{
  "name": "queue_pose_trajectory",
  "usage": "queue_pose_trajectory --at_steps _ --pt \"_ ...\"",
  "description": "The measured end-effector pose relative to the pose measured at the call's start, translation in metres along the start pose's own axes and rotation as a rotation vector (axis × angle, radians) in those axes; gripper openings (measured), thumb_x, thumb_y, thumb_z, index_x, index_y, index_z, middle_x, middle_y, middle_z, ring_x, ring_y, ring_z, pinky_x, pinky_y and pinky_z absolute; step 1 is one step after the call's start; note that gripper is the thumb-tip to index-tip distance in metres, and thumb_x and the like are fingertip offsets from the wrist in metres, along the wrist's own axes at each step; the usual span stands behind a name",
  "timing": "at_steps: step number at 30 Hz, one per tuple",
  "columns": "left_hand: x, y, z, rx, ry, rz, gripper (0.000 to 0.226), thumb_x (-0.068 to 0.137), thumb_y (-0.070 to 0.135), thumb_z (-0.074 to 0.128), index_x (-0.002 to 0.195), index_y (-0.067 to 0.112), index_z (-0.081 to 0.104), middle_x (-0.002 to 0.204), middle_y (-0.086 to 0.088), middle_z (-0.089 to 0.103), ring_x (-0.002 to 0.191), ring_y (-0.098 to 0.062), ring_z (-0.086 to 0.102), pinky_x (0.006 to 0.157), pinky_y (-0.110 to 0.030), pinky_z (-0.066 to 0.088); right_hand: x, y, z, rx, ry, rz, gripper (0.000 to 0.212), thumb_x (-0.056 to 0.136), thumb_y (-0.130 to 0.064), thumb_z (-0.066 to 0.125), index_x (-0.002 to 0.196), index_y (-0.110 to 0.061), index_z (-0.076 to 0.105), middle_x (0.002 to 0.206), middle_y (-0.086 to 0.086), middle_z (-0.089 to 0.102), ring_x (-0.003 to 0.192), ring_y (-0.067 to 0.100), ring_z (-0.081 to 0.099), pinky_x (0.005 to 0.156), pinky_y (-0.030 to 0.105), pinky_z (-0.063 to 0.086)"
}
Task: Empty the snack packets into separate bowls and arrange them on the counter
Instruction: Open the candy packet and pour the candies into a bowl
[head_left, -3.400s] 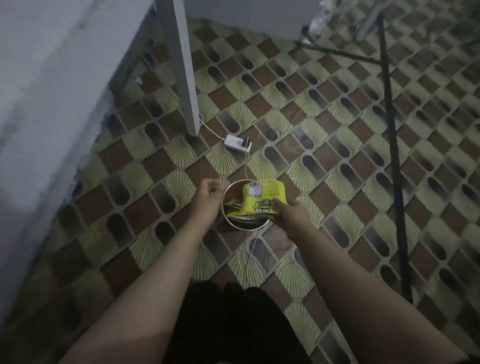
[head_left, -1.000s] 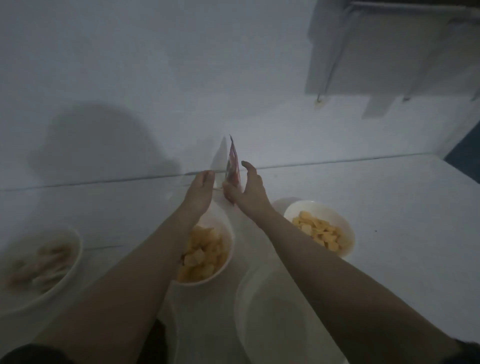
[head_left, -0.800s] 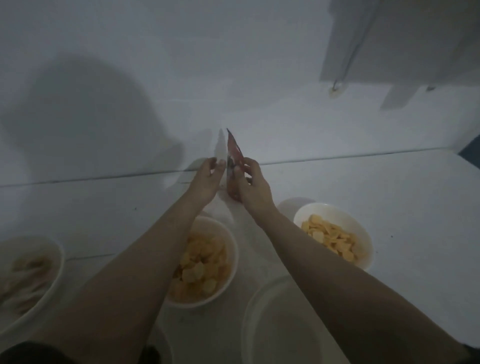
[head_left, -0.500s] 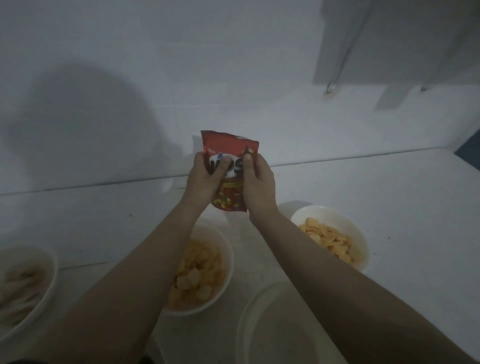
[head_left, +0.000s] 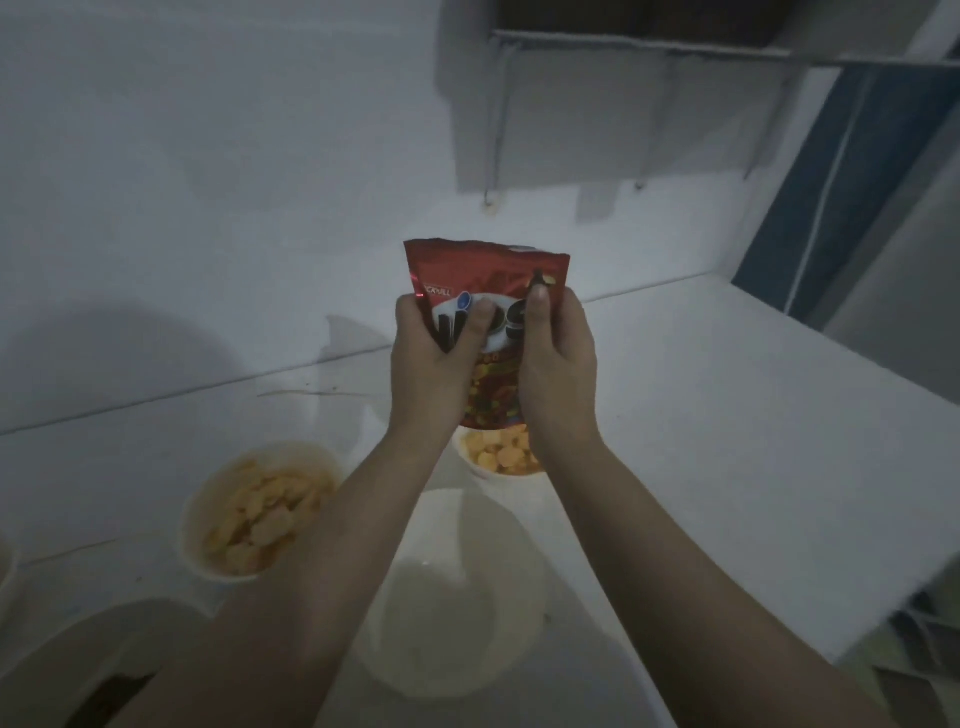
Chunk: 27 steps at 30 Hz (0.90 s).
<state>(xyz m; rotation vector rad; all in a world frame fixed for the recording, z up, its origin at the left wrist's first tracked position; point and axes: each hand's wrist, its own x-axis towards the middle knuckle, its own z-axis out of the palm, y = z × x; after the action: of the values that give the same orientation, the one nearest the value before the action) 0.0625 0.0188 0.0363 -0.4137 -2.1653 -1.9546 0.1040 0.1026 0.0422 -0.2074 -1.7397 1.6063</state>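
Both hands are clamped on a red snack packet (head_left: 485, 291), which is held upright in the air above the white bench (head_left: 727, 441), in the middle of the view. The left hand (head_left: 431, 364) grips the packet's left side, with its thumb pressed across the printed front; the right hand (head_left: 558, 364) grips the right side, thumb laid up along the front near the right edge. The two hands sit close together, with only a strip of the packet showing between them. The packet's top edge looks flat (whether it is sealed or torn cannot be told in this dim light).

Below the hands, on the bench, stand several white bowls. A far bowl (head_left: 498, 457) holding orange-yellow snack pieces sits just under the packet's lower edge, partly hidden by the wrists. To its left, a second bowl (head_left: 260, 509) holds pale yellow-orange pieces. Nearer, between the forearms, is a wide bowl (head_left: 457, 597) whose inside looks bare and white. At the near left, the rim of another large bowl (head_left: 78, 639) curves into view, its contents unclear.

Behind the bench rises a plain white wall (head_left: 208, 182). At the far right, a blue panel (head_left: 841, 182) stands beyond the bench's corner, and a grey shelf-like ledge (head_left: 649, 49) runs along the top.
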Motion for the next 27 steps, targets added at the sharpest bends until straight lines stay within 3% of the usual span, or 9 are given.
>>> queue_pose_trajectory --at_steps 5,11,16,20,24,27 --pt "-0.054 0.013 0.068 -0.065 -0.17 -0.036 0.052 0.084 0.051 0.063 0.12 0.02 0.044 0.109 0.007 0.063 0.093 -0.003 0.063 0.078 -0.018 0.052 -0.02 -0.003 -0.09 -0.025 0.106 0.079 0.019 0.103 -0.039 0.041 0.09 -0.04 0.055 0.082 -0.036 0.064 0.085 -0.01 0.065 0.066 0.004 0.047" --pt "-0.111 0.008 0.142 -0.074 -0.282 -0.09 0.051 0.084 0.051 0.064 0.119 0.019 0.045 0.105 0.009 0.062 0.089 0.003 0.061 0.067 -0.009 0.047 -0.039 0.009 -0.186 -0.087 0.133 0.15 0.019 0.102 -0.039 0.041 0.093 -0.042 0.057 0.086 -0.037 0.064 0.088 -0.009 0.065 0.068 0.007 0.049" --pt "-0.145 -0.011 0.182 -0.014 -0.321 -0.14 0.047 0.085 0.048 0.064 0.118 0.019 0.046 0.103 0.012 0.06 0.09 0.0 0.06 0.071 -0.011 0.045 -0.054 0.036 -0.242 -0.144 0.094 0.205 0.019 0.102 -0.04 0.04 0.099 -0.045 0.058 0.096 -0.03 0.067 0.096 -0.002 0.066 0.08 0.017 0.053" --pt "-0.163 -0.027 0.195 0.019 -0.302 -0.182 0.044 0.086 0.045 0.064 0.117 0.019 0.046 0.104 0.007 0.061 0.092 -0.005 0.061 0.073 -0.015 0.049 -0.061 0.051 -0.267 -0.144 0.038 0.27 0.021 0.103 -0.034 0.042 0.108 -0.036 0.063 0.102 -0.016 0.071 0.096 0.002 0.068 0.085 0.026 0.057" --pt "-0.164 -0.04 0.198 0.138 -0.313 -0.167 0.041 0.09 0.05 0.056 0.114 0.018 0.047 0.107 0.002 0.063 0.098 -0.014 0.064 0.081 -0.03 0.054 -0.064 0.061 -0.277 -0.095 -0.033 0.297 0.027 0.104 -0.028 0.044 0.12 -0.021 0.065 0.112 -0.005 0.072 0.104 0.01 0.068 0.093 0.038 0.055" --pt "-0.157 -0.04 0.201 0.345 -0.292 -0.137 0.053 0.093 0.058 0.039 0.125 0.017 0.047 0.12 -0.007 0.056 0.116 -0.027 0.054 0.095 -0.041 0.046 -0.065 0.063 -0.277 -0.019 -0.102 0.274 0.032 0.104 -0.022 0.044 0.131 -0.019 0.06 0.121 -0.004 0.069 0.113 0.012 0.065 0.095 0.035 0.054"
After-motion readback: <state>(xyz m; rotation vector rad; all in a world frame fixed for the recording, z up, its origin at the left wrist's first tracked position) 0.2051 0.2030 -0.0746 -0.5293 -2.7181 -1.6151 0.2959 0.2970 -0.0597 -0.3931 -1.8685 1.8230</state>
